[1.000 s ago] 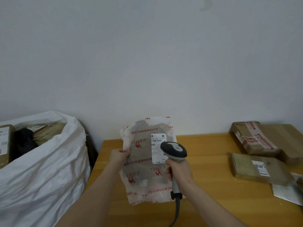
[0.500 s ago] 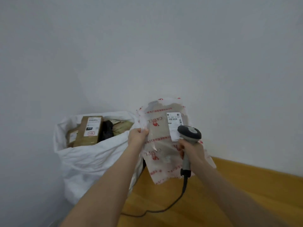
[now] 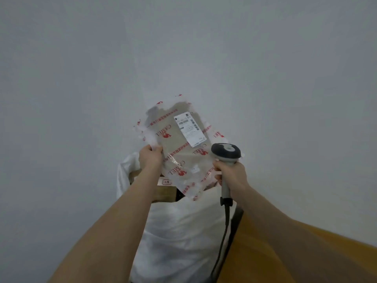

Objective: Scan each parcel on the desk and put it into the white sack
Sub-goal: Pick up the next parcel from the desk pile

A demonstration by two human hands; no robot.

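Parcel (image 3: 179, 148): clear plastic mailer with red CAMEL print, held in the air over the open mouth of the white sack (image 3: 183, 231), tilted, white label (image 3: 189, 129) facing me. My left hand (image 3: 151, 158) grips its left edge, fingers pinching the plastic. My right hand (image 3: 230, 174) has its fingers curled round the handle of the grey scanner (image 3: 225, 152), whose head sits against the parcel's right side, below the label. Cable (image 3: 222, 242) hangs past the sack. Brown carton (image 3: 165, 190) shows inside the sack, under the parcel. Worktop (image 3: 306, 252) at lower right, beside the sack
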